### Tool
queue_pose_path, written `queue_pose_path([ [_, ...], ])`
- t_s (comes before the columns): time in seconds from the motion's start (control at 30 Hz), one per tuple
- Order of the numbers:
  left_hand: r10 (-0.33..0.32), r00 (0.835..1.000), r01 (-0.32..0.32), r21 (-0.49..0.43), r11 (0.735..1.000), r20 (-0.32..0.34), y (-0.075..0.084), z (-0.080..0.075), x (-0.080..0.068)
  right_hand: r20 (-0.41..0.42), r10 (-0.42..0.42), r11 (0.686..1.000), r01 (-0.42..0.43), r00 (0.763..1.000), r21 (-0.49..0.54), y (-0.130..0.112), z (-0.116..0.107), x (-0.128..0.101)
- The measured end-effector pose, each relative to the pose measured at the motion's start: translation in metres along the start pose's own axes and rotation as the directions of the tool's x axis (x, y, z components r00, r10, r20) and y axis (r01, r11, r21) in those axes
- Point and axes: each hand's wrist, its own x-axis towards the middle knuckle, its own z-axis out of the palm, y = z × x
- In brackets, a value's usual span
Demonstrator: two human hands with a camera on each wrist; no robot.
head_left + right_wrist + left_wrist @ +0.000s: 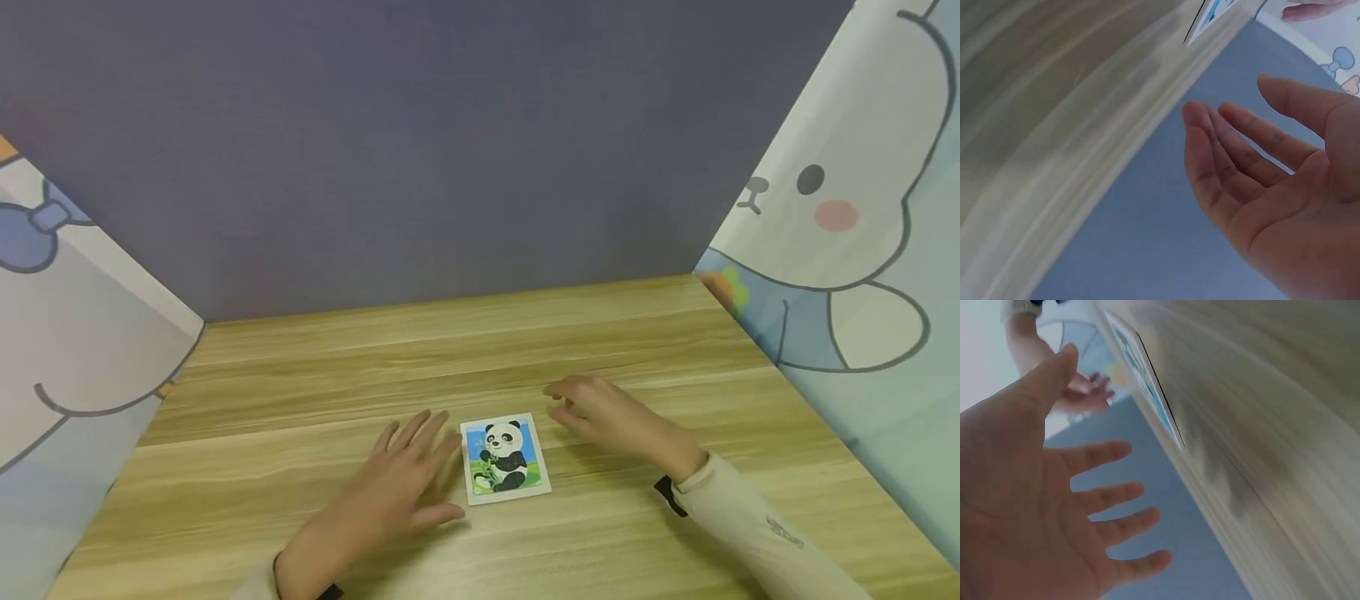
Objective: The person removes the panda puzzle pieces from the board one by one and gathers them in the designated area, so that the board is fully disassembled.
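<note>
A panda picture puzzle [504, 458] in a white frame lies flat on the wooden table, its picture whole as far as I can see. My left hand [397, 479] hovers just left of it with the fingers spread and nothing in the palm, as the left wrist view [1041, 494] confirms. To the right of the puzzle, my right hand [600, 412] is held above the table. Its fingers [1235, 150] are loosely bent and hold nothing. Neither hand touches the puzzle, whose edge shows in both wrist views.
The wooden table [315, 367] runs back to a dark grey-blue wall panel [450, 150]. Side panels with cartoon animals stand at the left [90, 325] and at the right [847, 250]. Dark bands show at both wrists.
</note>
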Motion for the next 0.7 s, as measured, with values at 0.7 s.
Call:
queue_pose_path([
  [0.7,0.069,0.965,-0.067,-0.015,0.998,0.254,0.028,0.008,0.049,0.153,0.036,0.997,-0.046,0.988,0.066,-0.012,0.032,0.018],
])
